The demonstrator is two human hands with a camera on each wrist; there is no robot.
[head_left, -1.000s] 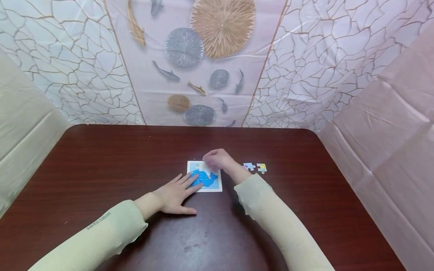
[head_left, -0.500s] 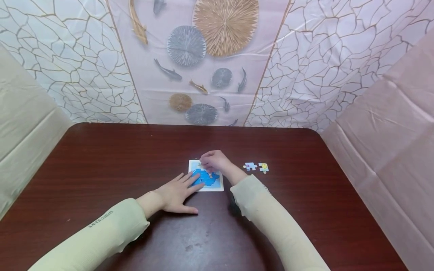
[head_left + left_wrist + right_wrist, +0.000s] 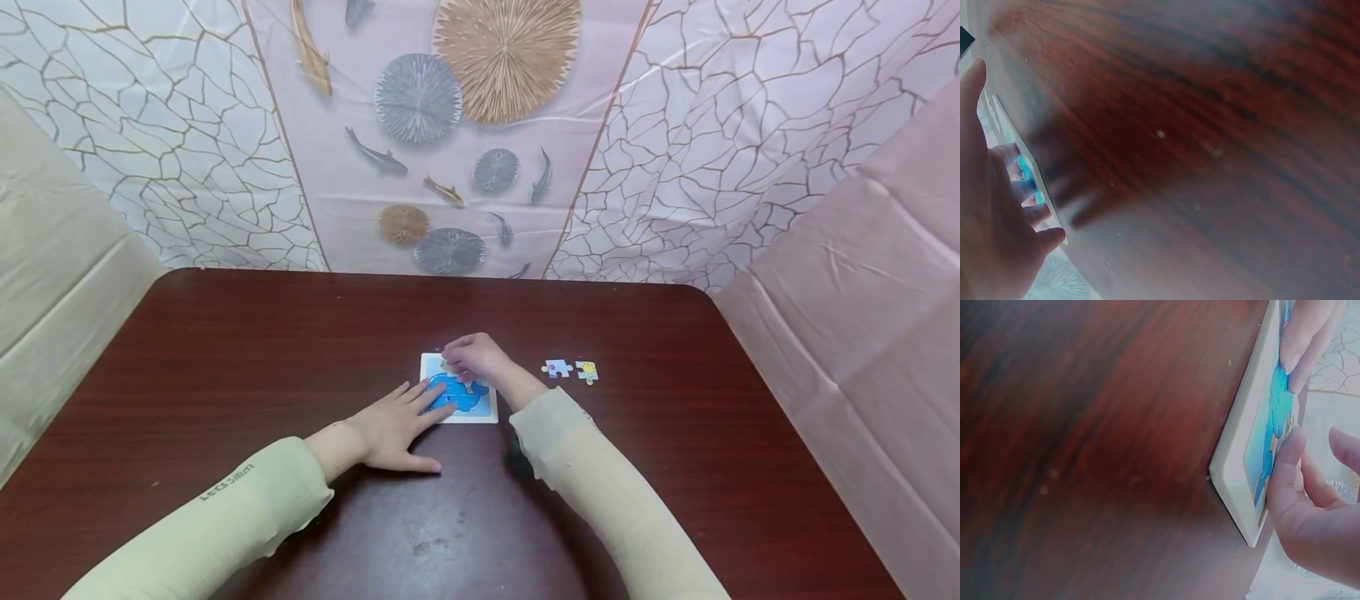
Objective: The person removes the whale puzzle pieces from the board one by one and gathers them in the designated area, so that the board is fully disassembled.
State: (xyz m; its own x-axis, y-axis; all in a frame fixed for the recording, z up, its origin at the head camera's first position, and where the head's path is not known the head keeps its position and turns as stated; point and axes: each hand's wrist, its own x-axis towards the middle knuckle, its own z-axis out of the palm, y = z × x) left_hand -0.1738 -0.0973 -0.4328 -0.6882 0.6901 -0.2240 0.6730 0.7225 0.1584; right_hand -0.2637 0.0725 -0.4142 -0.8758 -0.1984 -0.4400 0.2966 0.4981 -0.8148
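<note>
A small square jigsaw puzzle (image 3: 472, 413) with a white frame and a blue whale picture lies on the table. My left hand (image 3: 392, 429) rests on its left side with fingers spread, holding it down. Over the upper part of the puzzle, my right hand (image 3: 480, 358) has its fingers curled and pinches a puzzle piece that is mostly hidden by the fingers. In the right wrist view, the thumb (image 3: 1288, 459) is right at the puzzle's surface, beside the whale. The left wrist view shows the left fingers lying across the puzzle near its edge.
Two loose puzzle pieces lie to the right of the right hand: a pale blue one with a pink swirl (image 3: 557, 368) and one with a yellow sun (image 3: 587, 371). The dark red-brown wooden table (image 3: 300, 333) ends at a patterned cloth backdrop (image 3: 420, 192).
The right hand has shifted slightly left over the puzzle's upper part and then stayed there. The left hand keeps its place on the puzzle. The head view has shifted a little.
</note>
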